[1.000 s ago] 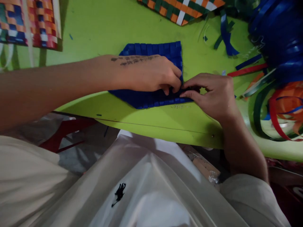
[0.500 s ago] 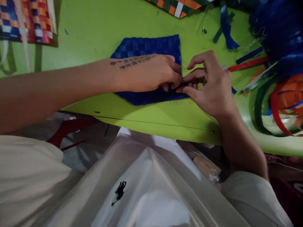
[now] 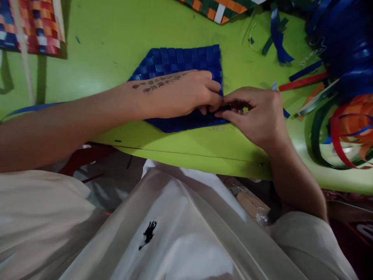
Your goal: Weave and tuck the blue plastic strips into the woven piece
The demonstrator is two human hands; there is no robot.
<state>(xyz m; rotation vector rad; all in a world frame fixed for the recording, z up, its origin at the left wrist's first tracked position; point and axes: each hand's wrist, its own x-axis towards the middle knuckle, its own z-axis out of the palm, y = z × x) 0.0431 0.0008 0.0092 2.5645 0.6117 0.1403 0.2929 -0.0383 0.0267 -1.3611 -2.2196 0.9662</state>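
Note:
A blue mat woven from flat plastic strips (image 3: 180,56) lies on the green table, its left end tapering and its right end straight. My left hand (image 3: 186,93) rests across the mat, fingers curled and closed on its right edge. At that same edge my right hand (image 3: 256,112) pinches with thumb and forefinger, the tips almost meeting those of my left hand. A dark strip or fold shows between them; its exact shape is hidden by the fingers. Beyond my left forearm, a blue strip (image 3: 35,107) curves over the table.
Multicoloured woven pieces lie at the upper left (image 3: 43,29) and top (image 3: 217,9). Blue strip offcuts (image 3: 278,39), a red strip (image 3: 303,81), a large blue bundle (image 3: 344,42) and orange coils (image 3: 354,116) are on the right. The table's front edge (image 3: 192,157) runs near my lap.
My right hand's raised fingers have come down and closed into a pinch at the mat's edge. A blue strip now shows behind my left forearm. My left hand stays on the mat.

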